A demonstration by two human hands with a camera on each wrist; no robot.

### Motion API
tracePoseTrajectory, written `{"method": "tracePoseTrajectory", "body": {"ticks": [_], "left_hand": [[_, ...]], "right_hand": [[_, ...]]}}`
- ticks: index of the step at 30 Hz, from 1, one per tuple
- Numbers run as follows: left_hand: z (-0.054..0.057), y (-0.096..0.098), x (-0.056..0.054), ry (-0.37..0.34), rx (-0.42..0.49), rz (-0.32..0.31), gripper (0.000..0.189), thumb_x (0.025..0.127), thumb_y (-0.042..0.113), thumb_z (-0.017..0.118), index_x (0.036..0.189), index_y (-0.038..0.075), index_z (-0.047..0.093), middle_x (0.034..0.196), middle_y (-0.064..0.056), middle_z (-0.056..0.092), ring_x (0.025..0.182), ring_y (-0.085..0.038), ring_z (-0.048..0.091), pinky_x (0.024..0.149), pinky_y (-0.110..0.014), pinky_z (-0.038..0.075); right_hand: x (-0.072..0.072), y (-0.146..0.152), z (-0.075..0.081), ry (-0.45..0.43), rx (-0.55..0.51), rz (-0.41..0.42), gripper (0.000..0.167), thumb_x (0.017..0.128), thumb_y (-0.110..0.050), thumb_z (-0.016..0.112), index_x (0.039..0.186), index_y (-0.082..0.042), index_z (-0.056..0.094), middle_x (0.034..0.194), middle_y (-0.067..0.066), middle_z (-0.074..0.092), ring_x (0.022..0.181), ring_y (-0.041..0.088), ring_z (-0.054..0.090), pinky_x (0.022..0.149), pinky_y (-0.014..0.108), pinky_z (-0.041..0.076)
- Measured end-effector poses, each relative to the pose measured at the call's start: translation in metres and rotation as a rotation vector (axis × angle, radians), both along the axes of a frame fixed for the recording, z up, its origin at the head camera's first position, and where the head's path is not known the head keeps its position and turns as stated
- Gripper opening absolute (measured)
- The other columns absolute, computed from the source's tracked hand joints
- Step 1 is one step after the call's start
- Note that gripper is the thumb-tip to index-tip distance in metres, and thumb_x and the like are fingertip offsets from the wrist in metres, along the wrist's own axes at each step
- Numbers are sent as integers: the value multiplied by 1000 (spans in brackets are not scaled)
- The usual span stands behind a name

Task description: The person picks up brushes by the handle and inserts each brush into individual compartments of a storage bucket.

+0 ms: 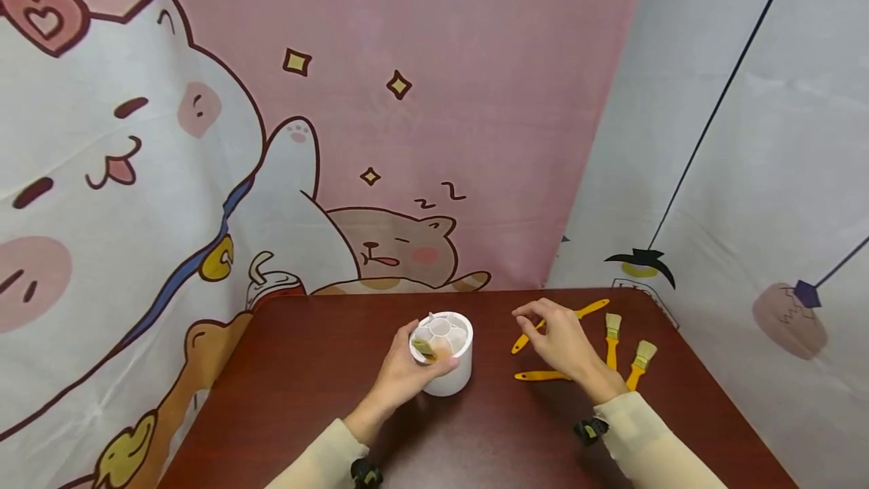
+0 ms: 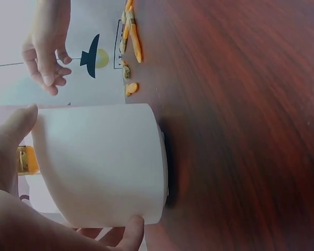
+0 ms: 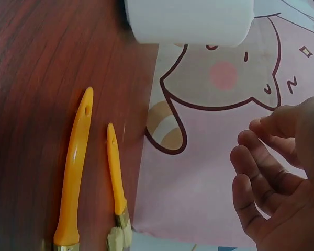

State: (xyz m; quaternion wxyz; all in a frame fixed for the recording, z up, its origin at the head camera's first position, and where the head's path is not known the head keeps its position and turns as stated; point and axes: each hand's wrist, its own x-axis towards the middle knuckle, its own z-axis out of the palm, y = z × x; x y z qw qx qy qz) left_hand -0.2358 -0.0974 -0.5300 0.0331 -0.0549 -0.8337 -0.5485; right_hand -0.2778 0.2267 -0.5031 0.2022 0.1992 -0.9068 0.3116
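The dark red desk [image 1: 305, 368] ran left of the left hand and past both hands to the printed cloth [image 1: 509, 172]. The left hand [image 1: 400, 372] was curled round a white holder [image 1: 448, 381]. The right hand [image 1: 562, 338] hung loosely bent, holding nothing, with a gap between it and the holder. Yellow-handled brushes [image 1: 613, 330] lay below and right of the right hand. The head view showed compartments [image 1: 440, 328] and a brush [image 1: 423, 347] inside the holder; the left wrist view added a metal collar [image 2: 23, 159].
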Motion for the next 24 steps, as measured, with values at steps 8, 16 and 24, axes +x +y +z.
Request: {"method": "tracePoseTrajectory", "body": {"ticks": [8, 16, 24], "left_hand": [[4, -8, 0, -29, 54, -60, 114, 86, 35, 103, 174, -3, 41, 166, -25, 59, 151, -43, 62, 129, -66, 46], [5, -15, -2, -102, 69, -108, 115, 88, 34, 102, 178, 3, 37, 169, -23, 57, 154, -42, 59, 132, -68, 43], [6, -19, -6, -160, 82, -152, 115, 90, 33, 101, 181, 8, 34, 172, -24, 56, 157, -43, 57, 133, -72, 42]], "right_hand": [[-5, 4, -1, -12, 18, -28, 13, 107, -8, 83, 120, -10, 87, 113, 8, 85, 74, 9, 55, 66, 24, 53], [-9, 6, -4, -40, 28, -34, 15, 108, -9, 82, 122, -9, 87, 117, 9, 86, 79, 12, 59, 71, 25, 55], [-15, 14, -8, -62, 64, -63, 13, 109, -10, 82, 120, -10, 87, 114, 9, 85, 83, 17, 62, 75, 29, 55]]}}
